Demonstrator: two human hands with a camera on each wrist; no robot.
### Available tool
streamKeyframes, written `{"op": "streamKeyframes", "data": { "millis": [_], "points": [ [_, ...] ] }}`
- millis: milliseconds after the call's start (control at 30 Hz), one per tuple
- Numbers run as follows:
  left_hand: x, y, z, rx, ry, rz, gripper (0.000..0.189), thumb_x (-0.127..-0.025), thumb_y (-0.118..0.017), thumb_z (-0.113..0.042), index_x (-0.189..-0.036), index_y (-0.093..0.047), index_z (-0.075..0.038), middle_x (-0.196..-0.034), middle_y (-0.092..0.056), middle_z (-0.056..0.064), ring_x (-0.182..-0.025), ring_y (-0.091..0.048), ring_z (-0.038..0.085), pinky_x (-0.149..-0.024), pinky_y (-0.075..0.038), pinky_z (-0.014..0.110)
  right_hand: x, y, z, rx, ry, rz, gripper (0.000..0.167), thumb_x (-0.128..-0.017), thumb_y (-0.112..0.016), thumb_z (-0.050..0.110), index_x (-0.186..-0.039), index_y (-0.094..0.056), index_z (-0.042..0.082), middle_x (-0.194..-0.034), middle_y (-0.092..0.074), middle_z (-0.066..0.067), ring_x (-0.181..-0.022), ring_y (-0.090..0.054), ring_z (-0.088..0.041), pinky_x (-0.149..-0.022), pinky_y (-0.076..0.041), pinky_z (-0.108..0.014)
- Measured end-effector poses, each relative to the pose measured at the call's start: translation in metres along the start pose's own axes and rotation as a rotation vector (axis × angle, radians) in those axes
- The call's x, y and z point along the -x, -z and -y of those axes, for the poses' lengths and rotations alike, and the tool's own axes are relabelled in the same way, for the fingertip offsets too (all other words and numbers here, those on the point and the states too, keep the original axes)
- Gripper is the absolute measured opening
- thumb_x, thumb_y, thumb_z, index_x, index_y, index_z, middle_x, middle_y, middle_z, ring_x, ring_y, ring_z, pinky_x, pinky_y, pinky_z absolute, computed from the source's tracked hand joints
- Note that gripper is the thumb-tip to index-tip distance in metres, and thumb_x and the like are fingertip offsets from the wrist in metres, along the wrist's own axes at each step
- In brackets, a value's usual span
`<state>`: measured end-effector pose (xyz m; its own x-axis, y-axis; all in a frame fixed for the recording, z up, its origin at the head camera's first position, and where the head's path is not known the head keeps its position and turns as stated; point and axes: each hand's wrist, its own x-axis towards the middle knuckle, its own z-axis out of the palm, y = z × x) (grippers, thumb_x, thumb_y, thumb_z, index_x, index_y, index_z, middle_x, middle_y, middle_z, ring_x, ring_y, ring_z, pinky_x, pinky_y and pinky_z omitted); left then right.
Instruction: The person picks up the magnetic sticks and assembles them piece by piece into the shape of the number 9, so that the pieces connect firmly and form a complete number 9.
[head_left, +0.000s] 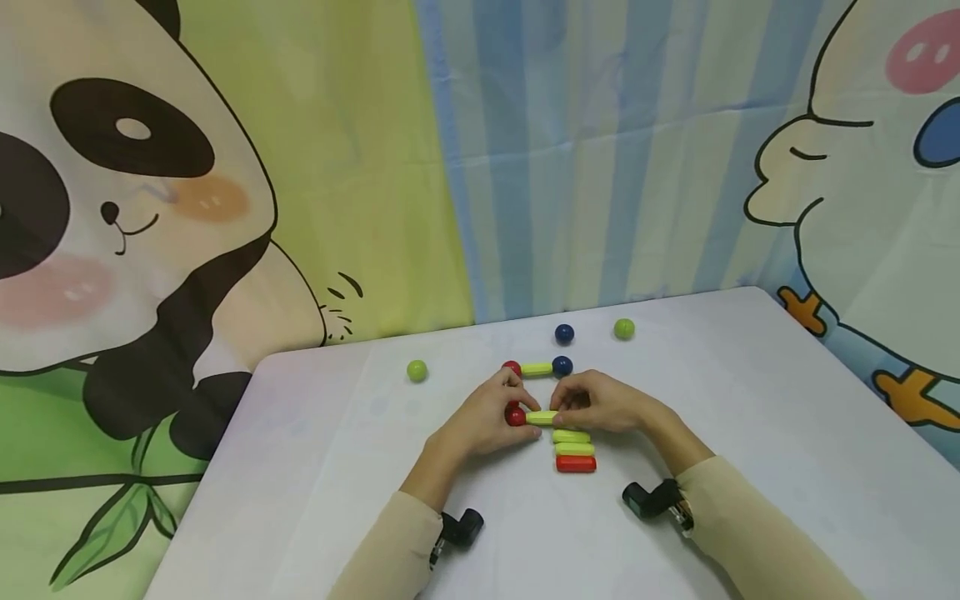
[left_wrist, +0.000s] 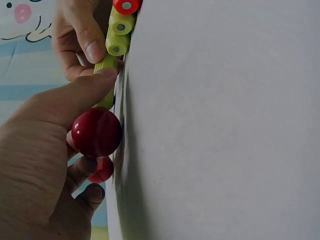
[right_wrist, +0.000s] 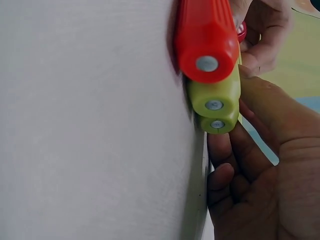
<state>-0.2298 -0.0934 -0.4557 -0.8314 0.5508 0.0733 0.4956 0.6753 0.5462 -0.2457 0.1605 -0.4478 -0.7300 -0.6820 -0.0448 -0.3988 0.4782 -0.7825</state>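
My left hand [head_left: 487, 417] pinches a yellow-green magnetic rod [head_left: 538, 417] close to the red ball [head_left: 515, 417] at its left end. The thumb lies along the rod in the left wrist view, and the red ball [left_wrist: 96, 132] sits below it. My right hand [head_left: 603, 402] pinches the rod's other end. Behind the left fingers, a second red ball [head_left: 512, 367] joins another yellow-green rod [head_left: 536, 369] and a dark blue ball [head_left: 562, 367]. A bit of red shows between the two red balls, mostly hidden by the left hand.
Beside the right hand lie two yellow-green rods [head_left: 573, 442] and a red rod [head_left: 576, 463], with metal discs in their ends. Farther back are a loose blue ball [head_left: 564, 334] and two green balls, one right [head_left: 624, 329], one left [head_left: 417, 371]. A printed curtain [head_left: 360, 167] hangs behind the white table [head_left: 337, 500].
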Motion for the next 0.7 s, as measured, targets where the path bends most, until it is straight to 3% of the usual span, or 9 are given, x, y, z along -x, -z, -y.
{"op": "streamKeyframes", "data": {
  "millis": [267, 533, 700],
  "points": [
    [-0.004, -0.002, -0.004, -0.027, 0.028, -0.005, 0.021, -0.086, -0.083, -0.038, -0.103, -0.075, -0.027, -0.11, -0.053, -0.007, -0.103, -0.053, 0.012, -0.084, -0.049, 0.023, 0.003, 0.0, 0.002, 0.01, -0.007, -0.026, 0.01, -0.095, -0.076, 0.024, -0.101, -0.07, 0.019, -0.091, -0.066, 0.005, -0.085, -0.06, -0.017, -0.077, -0.05, -0.027],
    [-0.007, -0.003, -0.007, -0.035, 0.034, -0.006, 0.023, -0.088, -0.08, -0.042, -0.105, -0.071, -0.029, -0.113, -0.054, -0.008, -0.107, -0.054, 0.013, -0.091, -0.051, 0.028, 0.013, 0.003, 0.004, 0.014, -0.028, -0.075, 0.02, -0.094, -0.077, 0.025, -0.107, -0.064, 0.016, -0.092, -0.064, 0.003, -0.087, -0.059, -0.019, -0.078, -0.05, -0.028],
    [-0.005, -0.002, -0.007, -0.031, 0.064, 0.006, 0.023, -0.088, -0.08, -0.043, -0.105, -0.07, -0.03, -0.114, -0.054, -0.008, -0.11, -0.053, 0.013, -0.095, -0.052, 0.031, 0.02, 0.003, 0.006, 0.019, -0.032, -0.05, 0.02, -0.093, -0.078, 0.025, -0.103, -0.064, 0.015, -0.089, -0.062, 0.003, -0.085, -0.059, -0.018, -0.078, -0.05, -0.028]
  ]
}}
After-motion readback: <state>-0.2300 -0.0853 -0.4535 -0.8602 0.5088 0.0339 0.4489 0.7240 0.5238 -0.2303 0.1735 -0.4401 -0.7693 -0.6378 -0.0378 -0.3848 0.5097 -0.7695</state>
